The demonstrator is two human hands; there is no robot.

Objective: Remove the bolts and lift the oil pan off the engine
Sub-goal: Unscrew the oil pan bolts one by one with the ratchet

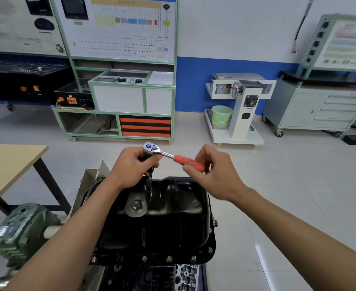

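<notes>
A black oil pan [168, 215] sits upside-down on the engine below me, with several bolts [168, 258] along its near flange and a drain plug [136, 205] on its left slope. Above the pan's far edge I hold a ratchet wrench [166, 154] with a chrome head and an orange handle. My left hand [131, 166] grips the ratchet's head and the dark socket extension under it. My right hand [212, 173] pinches the orange handle. Where the extension's tip ends is hidden behind my left hand.
A green gearbox of the engine stand [19, 229] is at lower left. A wooden table [9, 164] stands at left. A green-framed training bench [131, 97], a white engine stand [240, 110] and a grey drawer cabinet [320, 110] line the far wall.
</notes>
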